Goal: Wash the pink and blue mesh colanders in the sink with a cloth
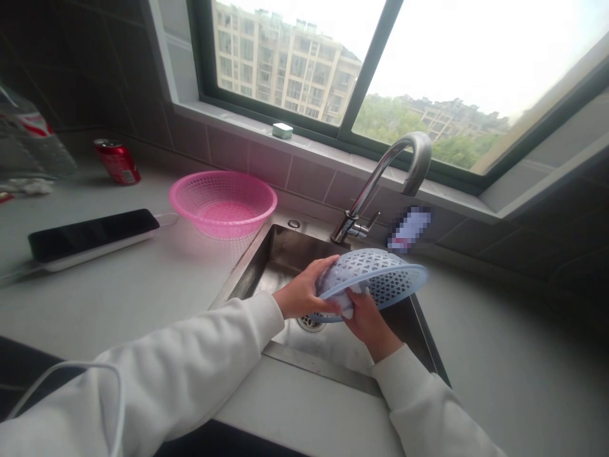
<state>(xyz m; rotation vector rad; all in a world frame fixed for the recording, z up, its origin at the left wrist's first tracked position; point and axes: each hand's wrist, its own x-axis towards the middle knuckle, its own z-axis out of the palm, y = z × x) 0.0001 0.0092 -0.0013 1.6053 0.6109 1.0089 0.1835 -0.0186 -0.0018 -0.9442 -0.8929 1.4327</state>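
Observation:
A pale blue plastic colander (380,273) is held upside down and tilted over the steel sink (278,254). My left hand (304,293) grips its near rim, fingers wrapped over the edge. From below, my right hand (366,317) presses a white cloth or sponge (349,303) against the colander's inside, fingers closed on it. Both sleeves are white. The chrome tap (404,158) arches just behind the colander, and no water shows running.
A pink colander (222,203) sits on the counter left of the sink. Further left lie a black phone on a white slab (90,235), a red can (117,162) and a plastic bottle (28,146). A white cable (90,374) crosses my left sleeve. The window sill runs behind.

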